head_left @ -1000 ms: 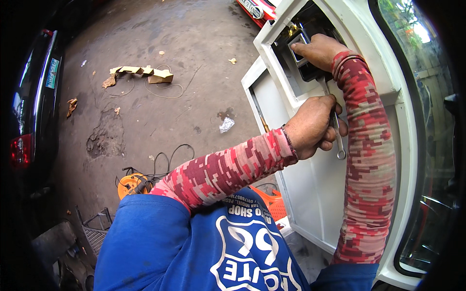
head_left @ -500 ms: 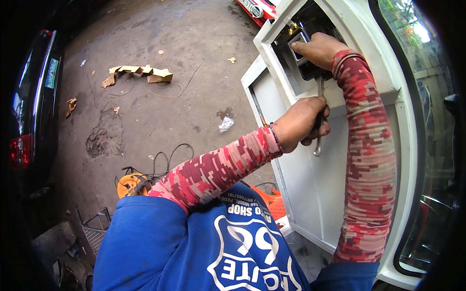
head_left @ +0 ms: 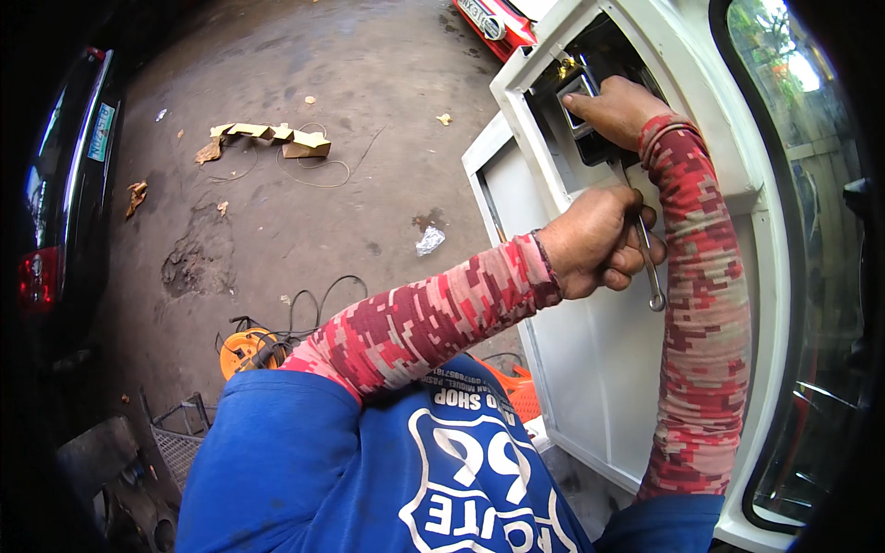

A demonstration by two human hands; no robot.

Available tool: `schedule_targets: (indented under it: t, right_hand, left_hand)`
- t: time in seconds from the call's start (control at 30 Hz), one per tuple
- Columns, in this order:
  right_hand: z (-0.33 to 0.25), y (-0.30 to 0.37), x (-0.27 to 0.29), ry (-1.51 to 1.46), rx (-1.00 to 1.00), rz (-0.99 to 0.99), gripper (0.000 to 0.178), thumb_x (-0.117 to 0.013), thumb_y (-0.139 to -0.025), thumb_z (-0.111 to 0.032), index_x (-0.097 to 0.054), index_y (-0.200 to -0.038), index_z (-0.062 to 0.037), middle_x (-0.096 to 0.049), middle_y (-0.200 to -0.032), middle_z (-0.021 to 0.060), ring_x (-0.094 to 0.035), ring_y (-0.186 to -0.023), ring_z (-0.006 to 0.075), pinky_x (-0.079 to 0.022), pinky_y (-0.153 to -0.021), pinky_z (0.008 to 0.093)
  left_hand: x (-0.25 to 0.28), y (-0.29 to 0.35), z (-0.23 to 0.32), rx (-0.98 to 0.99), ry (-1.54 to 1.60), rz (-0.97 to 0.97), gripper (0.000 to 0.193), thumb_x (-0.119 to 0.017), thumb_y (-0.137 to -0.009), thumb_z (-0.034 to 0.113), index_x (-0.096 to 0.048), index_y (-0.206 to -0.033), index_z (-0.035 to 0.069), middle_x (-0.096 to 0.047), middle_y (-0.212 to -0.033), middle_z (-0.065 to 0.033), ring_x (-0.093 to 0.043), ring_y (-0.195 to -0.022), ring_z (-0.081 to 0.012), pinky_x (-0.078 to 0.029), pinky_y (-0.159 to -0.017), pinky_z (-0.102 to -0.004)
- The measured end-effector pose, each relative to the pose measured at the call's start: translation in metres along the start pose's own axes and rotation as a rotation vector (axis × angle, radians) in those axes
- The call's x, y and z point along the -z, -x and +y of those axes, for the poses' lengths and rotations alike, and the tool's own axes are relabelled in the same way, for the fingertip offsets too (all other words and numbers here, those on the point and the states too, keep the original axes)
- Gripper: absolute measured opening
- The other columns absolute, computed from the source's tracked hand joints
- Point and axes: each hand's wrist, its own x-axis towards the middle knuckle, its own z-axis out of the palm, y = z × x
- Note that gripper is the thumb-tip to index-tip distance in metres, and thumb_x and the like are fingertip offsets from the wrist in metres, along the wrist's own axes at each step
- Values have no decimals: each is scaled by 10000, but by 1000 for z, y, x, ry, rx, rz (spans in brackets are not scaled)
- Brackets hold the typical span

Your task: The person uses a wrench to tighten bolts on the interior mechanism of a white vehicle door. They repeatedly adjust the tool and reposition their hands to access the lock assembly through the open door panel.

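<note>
My left hand [head_left: 595, 241] is closed around a combination wrench [head_left: 654, 281], whose ring end sticks out below the fingers. The wrench's upper end reaches the underside of a black box-shaped housing [head_left: 597, 149]; how it seats there is hidden. My right hand [head_left: 619, 111] grips that housing, thumb lying across its front and the other fingers largely out of sight. The housing sits in a rectangular opening in a white vehicle body panel [head_left: 599, 369]. Beside my right thumb shows a small brass-coloured fitting [head_left: 566, 66].
A dark car [head_left: 78, 184] stands at the left and a red-and-white vehicle [head_left: 498, 28] at the top. On the concrete lie a bent cardboard strip [head_left: 306, 146], crumpled foil [head_left: 430, 241] and an orange cable reel [head_left: 247, 354]. A window [head_left: 811, 276] borders my right arm.
The wrench's lower end has swung to the right, toward my right forearm, and my left hand has turned with it. My right hand keeps its hold on the housing.
</note>
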Motion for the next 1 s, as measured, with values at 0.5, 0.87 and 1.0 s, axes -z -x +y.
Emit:
schedule_targets:
  t: [0.5,0.87,1.0]
  right_hand:
    - [-2,3,5,-30,-17,-77,634,-544,-911,-597,-703,-1116,-18,-686,-1103,208,-661,-1045,332,-498,-914,408]
    - [6,-4,-6,2,11,38,659,-545,-919,-574,-710,-951,63,-699,-854,189,-698,-784,271,-531,-763,383]
    - [3,-1,-5,-11,31,46,660,-541,-922,-575,-712,-961,61,-698,-861,188,-691,-782,273,-526,-775,382]
  left_hand:
    - [95,-9,36,-666,-2102,451,225,-471,-962,257,-493,-921,38,-599,-671,-204,-605,-641,-431,-488,-602,-526]
    - [60,5,-10,-369,-1067,226,400,-361,-1029,328,-503,-818,19,-543,-614,-68,-525,-525,-159,-434,-510,-302]
    - [31,12,-8,-158,-726,216,351,-352,-1015,366,-480,-860,78,-525,-607,-45,-433,-440,-114,-337,-401,-250]
